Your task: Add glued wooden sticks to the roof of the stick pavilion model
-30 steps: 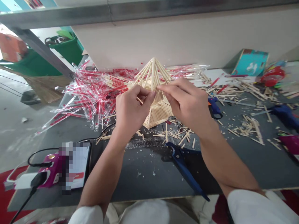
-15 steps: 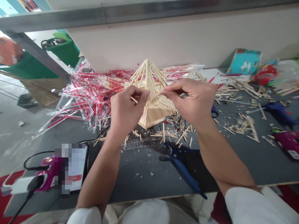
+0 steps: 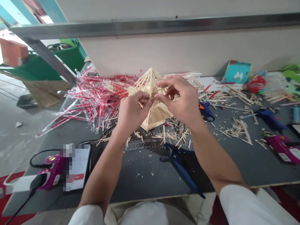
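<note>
A small pyramid-roofed model of thin wooden sticks (image 3: 156, 118) stands before me, partly covered by my hands. At the near side of its roof, my left hand (image 3: 134, 109) is closed in a pinch. Whatever lies between its thumb and forefinger is too small to make out. My right hand (image 3: 184, 100) is beside the roof on the right, thumb close to the left thumb. Its forefinger reaches to the roof sticks above, with a gap between finger and thumb. Nothing shows in that gap except the model. A blue-handled cutter (image 3: 182, 170) lies on the table in front.
Red-and-clear plastic wrappers (image 3: 91, 100) heap at the left. Stick offcuts and a clear ruler (image 3: 142, 144) lie around the model. Blue glue guns (image 3: 269, 118) rest at the right. A phone (image 3: 78, 168) and a purple power strip (image 3: 50, 168) sit at the left front.
Both hands have come together at the roof, the right moving left. The right forefinger has lifted away from its thumb. The view has tilted slightly up.
</note>
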The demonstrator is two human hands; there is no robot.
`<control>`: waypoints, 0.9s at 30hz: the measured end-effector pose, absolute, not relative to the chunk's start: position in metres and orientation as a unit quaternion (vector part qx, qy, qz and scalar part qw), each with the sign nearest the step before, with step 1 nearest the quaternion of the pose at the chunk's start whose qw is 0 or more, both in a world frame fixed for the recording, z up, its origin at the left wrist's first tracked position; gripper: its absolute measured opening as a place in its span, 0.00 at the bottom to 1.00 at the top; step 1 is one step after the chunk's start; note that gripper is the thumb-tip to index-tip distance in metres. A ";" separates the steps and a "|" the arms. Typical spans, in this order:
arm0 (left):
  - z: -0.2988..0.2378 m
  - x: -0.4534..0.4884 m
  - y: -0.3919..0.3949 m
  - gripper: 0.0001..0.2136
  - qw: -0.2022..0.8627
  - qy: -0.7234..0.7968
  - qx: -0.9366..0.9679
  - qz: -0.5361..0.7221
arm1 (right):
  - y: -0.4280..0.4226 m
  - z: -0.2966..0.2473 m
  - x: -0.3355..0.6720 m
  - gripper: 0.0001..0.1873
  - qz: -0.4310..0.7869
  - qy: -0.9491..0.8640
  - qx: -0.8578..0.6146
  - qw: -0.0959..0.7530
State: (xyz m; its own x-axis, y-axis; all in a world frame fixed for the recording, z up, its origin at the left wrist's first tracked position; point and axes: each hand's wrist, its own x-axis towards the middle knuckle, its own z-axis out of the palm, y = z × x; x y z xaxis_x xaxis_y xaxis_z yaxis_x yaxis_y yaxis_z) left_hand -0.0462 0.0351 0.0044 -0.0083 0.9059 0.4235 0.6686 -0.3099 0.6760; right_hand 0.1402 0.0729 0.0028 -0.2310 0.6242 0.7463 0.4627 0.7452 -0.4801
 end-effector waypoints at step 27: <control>0.009 -0.057 0.035 0.08 0.169 0.543 0.715 0.406 | 0.083 0.004 0.140 0.03 0.083 -0.745 -0.369 0.549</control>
State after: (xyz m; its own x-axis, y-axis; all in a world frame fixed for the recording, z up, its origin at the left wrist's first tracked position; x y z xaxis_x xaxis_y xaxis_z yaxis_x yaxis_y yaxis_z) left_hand -0.0574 0.0348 0.0094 0.0810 0.9144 0.3966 0.6398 -0.3528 0.6828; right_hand 0.1403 0.0829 0.0038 -0.1250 0.6412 0.7571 0.4598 0.7136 -0.5285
